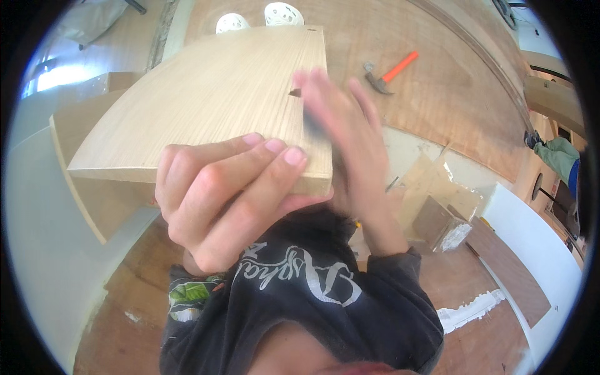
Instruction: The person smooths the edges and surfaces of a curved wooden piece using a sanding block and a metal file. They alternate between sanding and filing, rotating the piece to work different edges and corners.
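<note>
A pale wood-grain board [201, 98] is raised in front of my chest, its near end facing me. My left hand [225, 197] grips the near corner, fingers across the top face and thumb along the end. Blurred by motion, my right hand [347, 126] is at the board's right long edge, fingers pointing away from me. A dark patch shows between its palm and the edge; whether it is a held thing or shadow I cannot tell. By the right fingertips, a small dark notch or chip [295, 93] marks the board.
A claw hammer [396, 70] with an orange handle lies on the plywood floor covering [450, 93]. White clogs [283, 14] show beyond the board. At left stands another panel [84, 136]. Wood offcuts [440, 220] lie at right, near a white panel [515, 225]. Another person's legs [558, 154] appear far right.
</note>
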The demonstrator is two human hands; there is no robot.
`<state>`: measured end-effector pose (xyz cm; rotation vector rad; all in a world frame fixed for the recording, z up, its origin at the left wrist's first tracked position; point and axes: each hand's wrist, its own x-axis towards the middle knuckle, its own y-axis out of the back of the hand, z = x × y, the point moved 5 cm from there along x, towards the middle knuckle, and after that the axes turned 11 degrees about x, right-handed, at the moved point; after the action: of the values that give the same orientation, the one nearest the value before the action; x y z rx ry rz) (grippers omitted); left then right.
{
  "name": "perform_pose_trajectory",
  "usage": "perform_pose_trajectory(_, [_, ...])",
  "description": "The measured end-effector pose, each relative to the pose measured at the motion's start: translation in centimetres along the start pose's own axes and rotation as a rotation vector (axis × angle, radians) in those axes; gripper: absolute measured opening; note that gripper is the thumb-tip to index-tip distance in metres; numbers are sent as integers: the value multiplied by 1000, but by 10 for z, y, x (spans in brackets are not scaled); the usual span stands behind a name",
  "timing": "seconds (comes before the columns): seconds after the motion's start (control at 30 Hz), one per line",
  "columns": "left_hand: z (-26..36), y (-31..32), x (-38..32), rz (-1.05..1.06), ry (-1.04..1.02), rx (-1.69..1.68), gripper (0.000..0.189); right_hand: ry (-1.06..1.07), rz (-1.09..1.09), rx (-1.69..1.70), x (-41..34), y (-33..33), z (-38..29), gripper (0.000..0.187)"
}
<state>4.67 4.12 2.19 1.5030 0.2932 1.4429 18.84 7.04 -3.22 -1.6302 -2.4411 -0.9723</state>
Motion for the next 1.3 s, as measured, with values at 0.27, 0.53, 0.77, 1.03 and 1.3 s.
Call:
perform_pose_trajectory(0.27, [-1,2,3,9,4,21,45,72,48,16,6,2,5,47])
perform_pose_trajectory(0.53, [-2,-4,1,123,-13,22,25,24,99,62,-13,-9,14,55])
perform_pose_trajectory(0.77, [0,-7,3,107,3,31,27,98,98,45,-17,-10,12,68])
perform_pose_trajectory(1.03, [0,-8,3,114,9,17,28,101,-20,61,-6,9,2,57])
perform_pose_trajectory(1.3, [-1,-4,7,69,-5,5,32,53,-62,-26,1,14,-4,54])
